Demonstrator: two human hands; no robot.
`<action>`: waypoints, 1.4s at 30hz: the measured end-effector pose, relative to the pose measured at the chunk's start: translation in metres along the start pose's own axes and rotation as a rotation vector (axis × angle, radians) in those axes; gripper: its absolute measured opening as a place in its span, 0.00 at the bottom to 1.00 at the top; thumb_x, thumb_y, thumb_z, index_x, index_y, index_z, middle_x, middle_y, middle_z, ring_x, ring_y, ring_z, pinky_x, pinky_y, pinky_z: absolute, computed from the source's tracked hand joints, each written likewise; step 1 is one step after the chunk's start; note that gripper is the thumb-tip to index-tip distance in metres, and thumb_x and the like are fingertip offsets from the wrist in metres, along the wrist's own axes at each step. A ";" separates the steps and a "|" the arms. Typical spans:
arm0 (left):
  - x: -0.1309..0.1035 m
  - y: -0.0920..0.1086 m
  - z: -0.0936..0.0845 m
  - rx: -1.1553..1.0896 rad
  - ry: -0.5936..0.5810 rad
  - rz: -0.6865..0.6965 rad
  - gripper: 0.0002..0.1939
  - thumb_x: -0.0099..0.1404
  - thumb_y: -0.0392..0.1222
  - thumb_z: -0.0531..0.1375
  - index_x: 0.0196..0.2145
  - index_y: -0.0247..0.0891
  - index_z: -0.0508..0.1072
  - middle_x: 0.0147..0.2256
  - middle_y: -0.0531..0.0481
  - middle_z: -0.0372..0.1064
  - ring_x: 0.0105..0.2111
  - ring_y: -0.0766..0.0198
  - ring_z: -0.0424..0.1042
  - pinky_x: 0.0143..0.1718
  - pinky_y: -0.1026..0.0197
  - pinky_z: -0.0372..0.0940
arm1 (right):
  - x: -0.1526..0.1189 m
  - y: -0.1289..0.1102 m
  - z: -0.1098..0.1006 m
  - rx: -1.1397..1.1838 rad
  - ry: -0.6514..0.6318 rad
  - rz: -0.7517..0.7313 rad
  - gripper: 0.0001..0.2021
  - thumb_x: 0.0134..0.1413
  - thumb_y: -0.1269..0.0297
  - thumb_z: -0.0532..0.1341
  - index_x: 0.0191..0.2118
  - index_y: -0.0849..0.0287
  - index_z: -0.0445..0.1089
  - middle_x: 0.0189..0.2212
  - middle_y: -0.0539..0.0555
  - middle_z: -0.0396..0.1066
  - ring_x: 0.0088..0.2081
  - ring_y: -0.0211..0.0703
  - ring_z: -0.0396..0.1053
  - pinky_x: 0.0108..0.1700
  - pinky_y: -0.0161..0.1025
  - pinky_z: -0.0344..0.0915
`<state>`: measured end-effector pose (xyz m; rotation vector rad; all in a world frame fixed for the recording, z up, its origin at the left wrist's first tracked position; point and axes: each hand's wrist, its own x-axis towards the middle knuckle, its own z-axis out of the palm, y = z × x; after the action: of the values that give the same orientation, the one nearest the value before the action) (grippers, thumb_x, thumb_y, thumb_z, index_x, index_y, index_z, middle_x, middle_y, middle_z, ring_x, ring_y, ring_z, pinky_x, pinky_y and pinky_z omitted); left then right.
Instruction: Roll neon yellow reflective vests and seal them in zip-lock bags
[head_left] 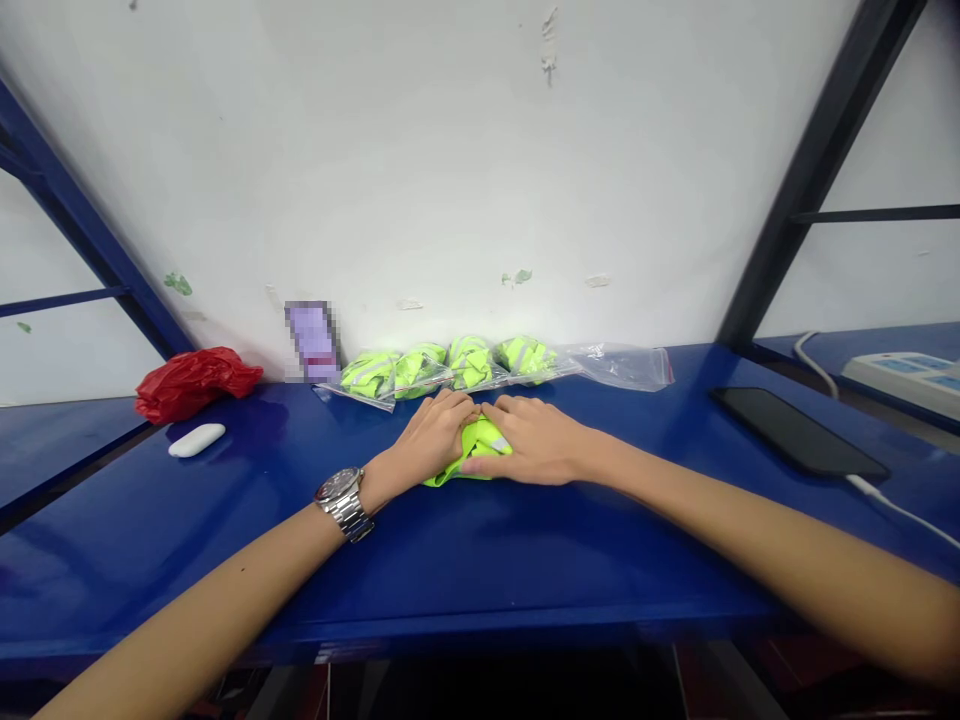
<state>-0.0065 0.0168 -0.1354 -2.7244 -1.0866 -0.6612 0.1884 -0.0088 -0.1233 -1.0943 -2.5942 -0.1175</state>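
Neon-yellow cloth (484,440), pale stripe showing, bunched on the blue worktop (480,560) just in front of the row of bagged bundles (471,364). Left hand (435,437) and right hand (538,440) flank it; from where I stand, each grip is curled round the cloth. Clear flat bag (622,368) at the row's right end. Red plastic bag (199,383) and white case (196,440) left of the row, dark phone (799,430) well right of it.
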 end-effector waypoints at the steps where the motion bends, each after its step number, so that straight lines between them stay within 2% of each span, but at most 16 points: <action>1: 0.000 0.000 0.001 -0.012 0.006 -0.006 0.12 0.70 0.35 0.46 0.37 0.35 0.69 0.40 0.44 0.69 0.41 0.56 0.64 0.44 0.54 0.61 | -0.001 -0.003 0.001 -0.045 -0.007 0.003 0.40 0.50 0.31 0.51 0.50 0.68 0.65 0.37 0.65 0.68 0.37 0.56 0.66 0.38 0.47 0.61; 2: -0.001 0.000 0.001 -0.030 0.011 -0.009 0.13 0.70 0.36 0.45 0.38 0.35 0.70 0.40 0.43 0.69 0.42 0.56 0.65 0.45 0.53 0.61 | -0.002 -0.005 0.003 -0.086 -0.010 -0.002 0.45 0.46 0.29 0.52 0.52 0.70 0.64 0.39 0.67 0.68 0.39 0.60 0.66 0.39 0.49 0.62; 4: -0.005 0.001 0.000 -0.079 0.018 0.004 0.16 0.71 0.37 0.43 0.41 0.35 0.70 0.41 0.42 0.69 0.43 0.56 0.65 0.47 0.52 0.61 | -0.002 -0.006 0.006 -0.142 -0.013 -0.030 0.47 0.45 0.29 0.53 0.54 0.73 0.61 0.41 0.70 0.67 0.41 0.62 0.66 0.40 0.50 0.63; 7: -0.014 0.004 -0.005 -0.160 -0.006 0.046 0.18 0.73 0.42 0.42 0.49 0.35 0.67 0.47 0.41 0.67 0.47 0.56 0.64 0.53 0.50 0.58 | 0.000 -0.005 0.007 -0.192 -0.036 -0.057 0.40 0.52 0.37 0.55 0.54 0.74 0.60 0.40 0.69 0.67 0.39 0.59 0.67 0.40 0.49 0.63; 9: -0.022 0.005 -0.010 -0.207 -0.082 0.040 0.22 0.72 0.49 0.45 0.58 0.36 0.60 0.55 0.40 0.62 0.54 0.54 0.60 0.58 0.49 0.54 | 0.003 -0.003 0.006 -0.204 -0.063 -0.064 0.35 0.54 0.42 0.57 0.53 0.74 0.61 0.39 0.68 0.68 0.38 0.58 0.68 0.40 0.48 0.63; 11: -0.027 0.005 -0.014 -0.230 -0.188 -0.001 0.36 0.65 0.58 0.54 0.63 0.37 0.51 0.61 0.38 0.54 0.59 0.49 0.54 0.60 0.46 0.52 | 0.005 0.000 0.006 -0.185 -0.082 -0.074 0.33 0.55 0.44 0.57 0.52 0.73 0.61 0.38 0.67 0.68 0.36 0.56 0.68 0.39 0.47 0.63; 13: -0.030 0.004 -0.018 -0.233 -0.249 -0.046 0.47 0.57 0.63 0.61 0.65 0.37 0.47 0.62 0.36 0.50 0.61 0.44 0.52 0.60 0.43 0.51 | 0.006 0.004 0.006 -0.134 -0.086 -0.100 0.33 0.55 0.44 0.57 0.53 0.71 0.60 0.37 0.65 0.69 0.35 0.54 0.69 0.38 0.45 0.62; 14: -0.030 0.003 -0.020 -0.238 -0.255 -0.061 0.48 0.56 0.62 0.62 0.65 0.37 0.48 0.62 0.36 0.51 0.60 0.44 0.53 0.59 0.43 0.53 | 0.007 0.006 0.007 -0.106 -0.087 -0.108 0.32 0.55 0.44 0.56 0.54 0.70 0.60 0.37 0.64 0.69 0.35 0.53 0.69 0.37 0.44 0.62; 17: -0.027 0.004 -0.025 -0.278 -0.213 -0.075 0.36 0.58 0.54 0.61 0.60 0.39 0.58 0.56 0.41 0.63 0.53 0.47 0.63 0.55 0.47 0.59 | 0.007 0.011 0.010 -0.042 -0.078 -0.096 0.30 0.55 0.44 0.56 0.53 0.66 0.61 0.36 0.61 0.70 0.33 0.51 0.69 0.34 0.41 0.59; 19: -0.023 0.006 -0.027 -0.335 -0.175 -0.097 0.31 0.57 0.49 0.62 0.56 0.39 0.63 0.50 0.44 0.68 0.47 0.51 0.69 0.49 0.51 0.63 | 0.007 0.013 0.013 -0.010 -0.061 -0.085 0.29 0.55 0.44 0.56 0.52 0.65 0.61 0.35 0.60 0.71 0.32 0.50 0.69 0.32 0.40 0.58; 24: -0.017 0.008 -0.021 -0.572 -0.063 -0.260 0.32 0.46 0.39 0.65 0.51 0.37 0.67 0.41 0.49 0.72 0.36 0.59 0.71 0.37 0.59 0.67 | 0.004 0.015 0.016 0.141 0.038 -0.081 0.28 0.55 0.47 0.57 0.53 0.64 0.60 0.38 0.60 0.71 0.37 0.51 0.69 0.35 0.41 0.59; 29: -0.006 0.015 -0.022 -0.728 0.044 -0.384 0.34 0.42 0.34 0.66 0.50 0.37 0.70 0.42 0.49 0.72 0.38 0.57 0.71 0.37 0.60 0.67 | -0.002 0.016 0.011 0.357 0.189 -0.056 0.27 0.53 0.51 0.59 0.55 0.61 0.59 0.44 0.61 0.70 0.43 0.52 0.68 0.43 0.44 0.62; 31: -0.001 0.019 -0.026 -0.805 0.077 -0.419 0.33 0.41 0.32 0.66 0.49 0.37 0.71 0.43 0.49 0.72 0.39 0.57 0.72 0.37 0.60 0.68 | -0.004 0.016 0.006 0.426 0.208 -0.061 0.30 0.51 0.52 0.61 0.57 0.60 0.58 0.47 0.60 0.68 0.46 0.52 0.67 0.46 0.46 0.62; 35: 0.006 0.028 -0.033 -0.947 0.112 -0.463 0.31 0.39 0.29 0.66 0.45 0.36 0.73 0.43 0.48 0.71 0.40 0.58 0.71 0.37 0.61 0.68 | -0.006 0.018 0.002 0.468 0.180 -0.099 0.45 0.39 0.50 0.68 0.61 0.61 0.52 0.51 0.63 0.65 0.49 0.54 0.66 0.48 0.47 0.63; 39: 0.011 0.039 -0.035 -1.099 0.138 -0.592 0.30 0.38 0.31 0.67 0.44 0.34 0.72 0.35 0.49 0.72 0.33 0.60 0.71 0.31 0.62 0.67 | -0.005 0.018 0.003 0.525 0.260 -0.001 0.30 0.37 0.64 0.66 0.51 0.59 0.64 0.39 0.54 0.71 0.35 0.45 0.68 0.37 0.40 0.64; 42: 0.017 0.049 -0.036 -1.193 0.232 -0.608 0.29 0.37 0.31 0.67 0.41 0.33 0.73 0.32 0.50 0.71 0.29 0.62 0.69 0.28 0.63 0.65 | -0.003 0.015 0.004 0.685 0.371 0.062 0.22 0.35 0.68 0.65 0.43 0.61 0.67 0.32 0.50 0.70 0.31 0.41 0.67 0.33 0.36 0.62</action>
<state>0.0254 -0.0189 -0.0942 -2.8712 -1.8953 -2.2637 0.2000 0.0005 -0.1290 -0.7948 -2.0177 0.4987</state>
